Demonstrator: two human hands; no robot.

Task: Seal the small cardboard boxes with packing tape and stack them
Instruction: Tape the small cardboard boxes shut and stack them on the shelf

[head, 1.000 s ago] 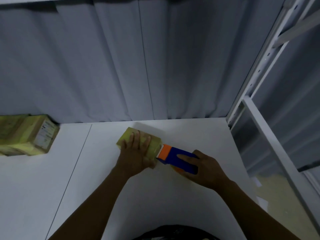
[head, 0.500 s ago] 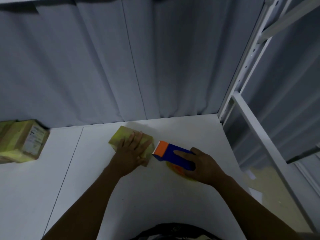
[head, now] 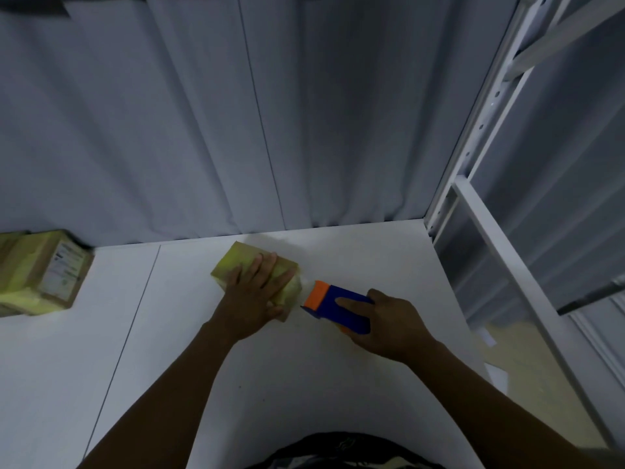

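Head view: the small box [head: 235, 262] sits mid-table [head: 203, 384], toward the far edge. The left hand [head: 252, 296] lies flat on its top, fingers straight and slightly spread, pressing it down. Just right of it, the right hand [head: 392, 323] grips the blue-and-orange tape dispenser [head: 329, 309], fingers curled round the body and the orange end facing the box. Whether tape bridges the gap cannot be told.

To finish this strip well, the left palm should probably bear down so the box cannot slide, while the dispenser tilts to cut cleanly. Then rub the tape end flat. More boxes [head: 40, 275] lie at the far left, likely the stack.
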